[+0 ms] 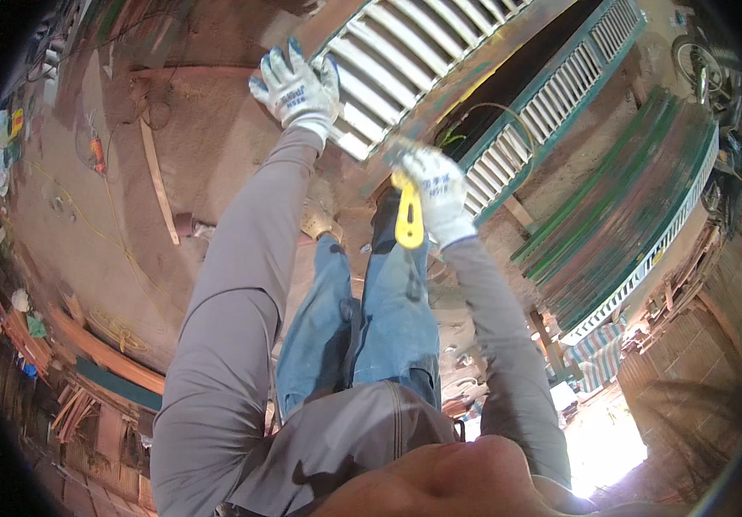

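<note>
now right hand (pixel 440 194) grips yellow scraper (pixel 408 220); left hand (pixel 296 86) flat on shutter (pixel 405 52).

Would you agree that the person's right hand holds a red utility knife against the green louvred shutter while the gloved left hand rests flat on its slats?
Not quite: the utility knife is yellow, not red, as the head view shows. The rest stands: the right hand holds it at the green louvred shutter, and the gloved left hand rests flat by its slats.
</note>
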Demonstrator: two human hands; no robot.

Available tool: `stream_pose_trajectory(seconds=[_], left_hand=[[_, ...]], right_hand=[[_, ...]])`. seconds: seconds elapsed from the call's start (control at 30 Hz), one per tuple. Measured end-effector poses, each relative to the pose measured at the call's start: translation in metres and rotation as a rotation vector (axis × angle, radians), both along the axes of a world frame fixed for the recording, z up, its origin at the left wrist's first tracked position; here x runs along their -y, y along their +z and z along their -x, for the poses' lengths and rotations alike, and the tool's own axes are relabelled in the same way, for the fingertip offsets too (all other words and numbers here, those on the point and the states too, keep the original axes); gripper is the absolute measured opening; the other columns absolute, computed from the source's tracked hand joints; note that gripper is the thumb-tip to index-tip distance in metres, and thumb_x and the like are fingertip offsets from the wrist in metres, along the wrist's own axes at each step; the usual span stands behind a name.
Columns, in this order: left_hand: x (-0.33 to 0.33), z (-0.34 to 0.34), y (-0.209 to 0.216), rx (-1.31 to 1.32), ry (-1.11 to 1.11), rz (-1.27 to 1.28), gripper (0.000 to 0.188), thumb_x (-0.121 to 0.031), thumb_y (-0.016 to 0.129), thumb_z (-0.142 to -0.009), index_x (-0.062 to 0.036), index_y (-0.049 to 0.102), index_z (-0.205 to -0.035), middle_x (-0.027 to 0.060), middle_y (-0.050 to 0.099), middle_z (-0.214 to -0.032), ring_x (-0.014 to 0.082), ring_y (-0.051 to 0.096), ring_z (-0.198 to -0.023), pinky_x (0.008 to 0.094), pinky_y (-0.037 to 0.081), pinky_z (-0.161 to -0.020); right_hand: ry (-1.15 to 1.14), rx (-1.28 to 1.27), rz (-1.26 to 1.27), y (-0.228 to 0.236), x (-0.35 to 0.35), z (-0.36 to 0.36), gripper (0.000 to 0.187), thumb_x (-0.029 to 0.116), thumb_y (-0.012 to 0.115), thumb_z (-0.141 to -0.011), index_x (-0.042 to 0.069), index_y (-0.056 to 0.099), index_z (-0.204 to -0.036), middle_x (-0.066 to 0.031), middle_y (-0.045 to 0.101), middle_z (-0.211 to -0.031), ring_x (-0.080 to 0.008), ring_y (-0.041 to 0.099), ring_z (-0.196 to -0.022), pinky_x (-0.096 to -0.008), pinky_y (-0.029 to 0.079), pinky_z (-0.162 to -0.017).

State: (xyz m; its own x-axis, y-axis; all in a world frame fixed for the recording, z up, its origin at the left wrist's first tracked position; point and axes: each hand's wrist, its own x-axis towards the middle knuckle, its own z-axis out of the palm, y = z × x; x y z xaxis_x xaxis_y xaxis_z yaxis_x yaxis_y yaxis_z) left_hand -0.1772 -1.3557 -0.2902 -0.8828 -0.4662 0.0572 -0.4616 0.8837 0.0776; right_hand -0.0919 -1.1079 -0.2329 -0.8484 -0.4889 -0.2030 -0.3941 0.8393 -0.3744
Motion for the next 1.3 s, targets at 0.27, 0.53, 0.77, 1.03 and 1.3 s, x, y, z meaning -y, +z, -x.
stream_pose_trajectory(seconds=[0.27, 0.53, 0.77, 1.03, 1.3], left_hand=[[-0.004, 0.005, 0.013, 0.038, -0.023, 0.037, 0.061, -0.042, 0.053, -0.089, -0.0118, 0.043, -0.140, 0.0170, 0.042, -0.140, 0.0332, 0.037, -0.132, 0.0605, 0.024, -0.107], [-0.004, 0.006, 0.011, 0.078, -0.039, 0.051, 0.063, -0.044, 0.052, -0.090, -0.0106, 0.039, -0.142, 0.0178, 0.040, -0.141, 0.0338, 0.035, -0.133, 0.0591, 0.022, -0.108], [-0.005, 0.007, 0.011, 0.083, -0.026, 0.067, 0.064, -0.044, 0.053, -0.088, -0.0139, 0.038, -0.142, 0.0145, 0.040, -0.141, 0.0314, 0.035, -0.132, 0.0589, 0.023, -0.108], [-0.005, 0.008, 0.015, 0.110, -0.021, 0.046, 0.064, -0.044, 0.050, -0.091, -0.0109, 0.036, -0.145, 0.0177, 0.038, -0.144, 0.0335, 0.034, -0.135, 0.0585, 0.021, -0.109], [-0.006, 0.008, 0.016, 0.112, -0.035, 0.040, 0.065, -0.040, 0.051, -0.090, -0.0117, 0.034, -0.146, 0.0185, 0.038, -0.143, 0.0333, 0.033, -0.135, 0.0595, 0.020, -0.109]], right_hand=[[-0.440, -0.265, 0.616, -0.005, -0.104, 0.155, 0.024, 0.009, 0.060, -0.087, 0.008, 0.068, -0.109, -0.0095, 0.069, -0.108, -0.0224, 0.067, -0.097, -0.0329, 0.053, -0.085], [-0.479, 0.212, 0.806, -0.024, -0.119, 0.192, 0.027, 0.019, 0.058, -0.091, 0.002, 0.064, -0.113, -0.0151, 0.068, -0.109, -0.0286, 0.067, -0.099, -0.0376, 0.054, -0.088], [-0.085, 0.058, 0.177, 0.009, -0.059, 0.018, 0.029, 0.012, 0.062, -0.083, 0.009, 0.067, -0.112, -0.0092, 0.067, -0.105, -0.0270, 0.066, -0.094, -0.0375, 0.054, -0.088], [0.462, -0.393, 0.118, 0.027, -0.107, 0.162, 0.030, 0.018, 0.072, -0.069, 0.021, 0.068, -0.098, -0.0019, 0.065, -0.103, -0.0235, 0.064, -0.097, -0.0369, 0.055, -0.082], [0.682, -0.320, 0.016, -0.001, -0.119, 0.232, 0.029, 0.029, 0.067, -0.077, 0.026, 0.066, -0.105, 0.0018, 0.060, -0.119, -0.0208, 0.057, -0.114, -0.0375, 0.049, -0.092]])
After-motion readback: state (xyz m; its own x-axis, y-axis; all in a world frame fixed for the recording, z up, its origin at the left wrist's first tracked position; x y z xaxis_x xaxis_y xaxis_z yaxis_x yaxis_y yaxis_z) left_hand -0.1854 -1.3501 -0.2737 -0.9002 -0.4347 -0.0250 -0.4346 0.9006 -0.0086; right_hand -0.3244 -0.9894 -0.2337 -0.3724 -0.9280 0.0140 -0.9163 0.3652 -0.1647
